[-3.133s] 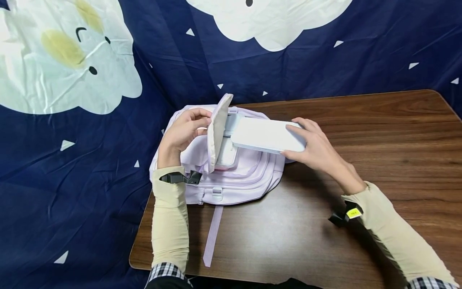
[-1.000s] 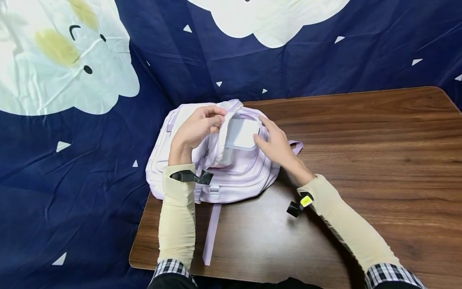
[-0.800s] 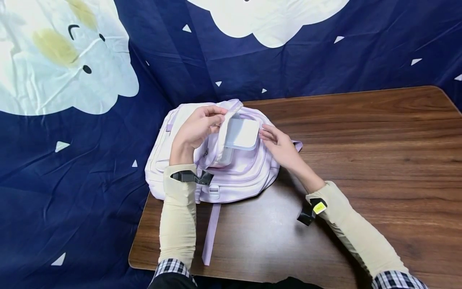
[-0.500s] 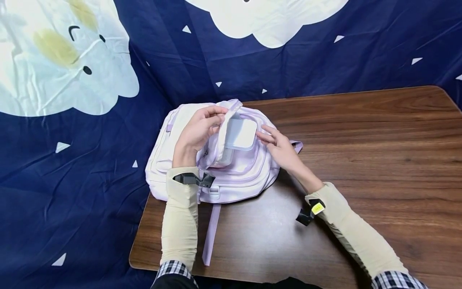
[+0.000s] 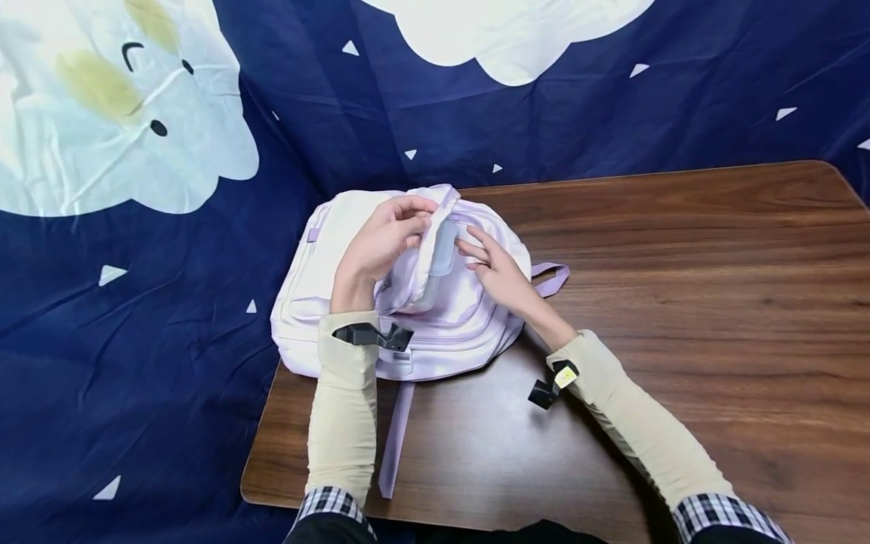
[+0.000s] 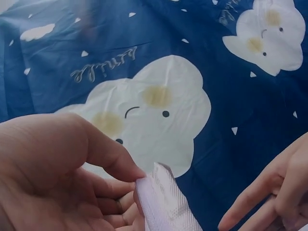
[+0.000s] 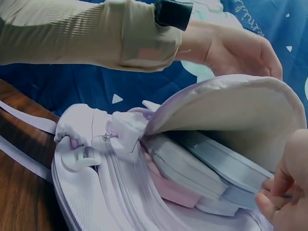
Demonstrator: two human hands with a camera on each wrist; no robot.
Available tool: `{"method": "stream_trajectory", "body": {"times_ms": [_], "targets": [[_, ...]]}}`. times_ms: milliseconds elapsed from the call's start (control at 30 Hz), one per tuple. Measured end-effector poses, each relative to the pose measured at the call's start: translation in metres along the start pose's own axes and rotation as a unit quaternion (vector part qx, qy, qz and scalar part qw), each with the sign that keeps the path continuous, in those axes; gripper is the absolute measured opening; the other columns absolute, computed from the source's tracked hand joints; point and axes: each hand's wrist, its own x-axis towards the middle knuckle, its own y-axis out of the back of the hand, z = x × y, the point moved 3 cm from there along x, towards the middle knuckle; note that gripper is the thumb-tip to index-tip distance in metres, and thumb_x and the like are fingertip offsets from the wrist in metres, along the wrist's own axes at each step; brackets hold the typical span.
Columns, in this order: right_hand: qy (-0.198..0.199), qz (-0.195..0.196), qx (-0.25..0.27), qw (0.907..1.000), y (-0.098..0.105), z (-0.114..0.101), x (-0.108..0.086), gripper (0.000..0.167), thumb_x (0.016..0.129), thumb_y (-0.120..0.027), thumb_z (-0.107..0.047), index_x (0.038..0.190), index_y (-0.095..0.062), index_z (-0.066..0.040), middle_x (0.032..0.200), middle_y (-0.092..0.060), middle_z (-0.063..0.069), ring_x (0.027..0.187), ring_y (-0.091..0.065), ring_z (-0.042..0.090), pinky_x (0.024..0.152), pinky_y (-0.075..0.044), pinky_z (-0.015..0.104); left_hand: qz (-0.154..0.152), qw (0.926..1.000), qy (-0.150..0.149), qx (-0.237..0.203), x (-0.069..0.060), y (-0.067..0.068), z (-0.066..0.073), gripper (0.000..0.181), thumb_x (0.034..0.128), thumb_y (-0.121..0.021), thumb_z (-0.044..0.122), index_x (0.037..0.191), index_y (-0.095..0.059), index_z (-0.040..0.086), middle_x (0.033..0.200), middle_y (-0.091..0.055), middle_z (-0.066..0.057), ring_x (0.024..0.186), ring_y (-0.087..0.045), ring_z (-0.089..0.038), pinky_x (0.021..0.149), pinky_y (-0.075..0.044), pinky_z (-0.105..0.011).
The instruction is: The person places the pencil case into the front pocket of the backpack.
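A pale lilac backpack lies on the table, its front compartment unzipped. My left hand pinches the edge of the raised flap between thumb and fingers. A flat white box sits mostly inside the compartment, partly hidden by the flap. My right hand is at the box's outer end, fingers extended toward it in the head view; the right wrist view shows the fingertips at the box's end. Beside the box, the right wrist view shows a whitish case and a pink item.
The brown wooden table stretches to the right. A lilac strap hangs toward its front edge, and a strap loop sticks out at the bag's right. A navy cloth with cloud prints stands behind and at left.
The white box has gone from my right hand's grip outside the bag to mostly inside it, sliding left under the flap. My right hand has followed it left; my left keeps the flap raised.
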Motion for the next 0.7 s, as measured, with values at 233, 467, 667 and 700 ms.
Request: {"method": "stream_trajectory", "body": {"times_ms": [233, 467, 667, 700], "targets": [[0.006, 0.081, 0.032, 0.9962, 0.019, 0.003, -0.003, 0.056, 0.089, -0.036, 0.016, 0.144, -0.029, 0.006, 0.139, -0.044, 0.031, 0.128, -0.045, 0.042, 0.107, -0.04, 0.046, 0.047, 0.9633, -0.025, 0.263, -0.001, -0.021, 0.008, 0.025, 0.0898, -0.046, 0.001, 0.111, -0.059, -0.004, 0.086, -0.056, -0.005, 0.071, -0.05, -0.011, 0.064, -0.042, -0.02], [-0.002, 0.154, 0.029, 0.9876, 0.049, -0.006, -0.006, 0.053, 0.089, -0.039, 0.015, 0.141, -0.035, 0.003, 0.136, -0.048, 0.025, 0.123, -0.05, 0.038, 0.103, -0.043, 0.041, 0.065, 0.8917, -0.023, 0.447, -0.001, -0.047, 0.006, 0.025, 0.0878, -0.045, 0.005, 0.108, -0.06, 0.002, 0.097, -0.062, -0.011, 0.092, -0.058, -0.025, 0.087, -0.046, -0.037], [-0.01, 0.175, 0.019, 0.9843, 0.066, -0.015, -0.009, 0.055, 0.09, -0.041, 0.013, 0.143, -0.034, -0.001, 0.137, -0.047, 0.021, 0.122, -0.051, 0.035, 0.103, -0.044, 0.038, 0.074, 0.836, -0.027, 0.543, 0.002, -0.071, -0.006, 0.02, 0.0868, -0.051, 0.004, 0.104, -0.06, -0.002, 0.101, -0.06, -0.02, 0.099, -0.058, -0.035, 0.086, -0.048, -0.046], [-0.011, 0.177, 0.017, 0.984, 0.068, -0.016, -0.01, 0.056, 0.09, -0.041, 0.013, 0.143, -0.034, -0.001, 0.138, -0.046, 0.021, 0.123, -0.051, 0.035, 0.103, -0.044, 0.039, 0.077, 0.8283, -0.025, 0.554, 0.002, -0.074, -0.008, 0.021, 0.0867, -0.053, 0.004, 0.105, -0.06, -0.002, 0.101, -0.06, -0.021, 0.098, -0.059, -0.036, 0.085, -0.049, -0.046]]}}
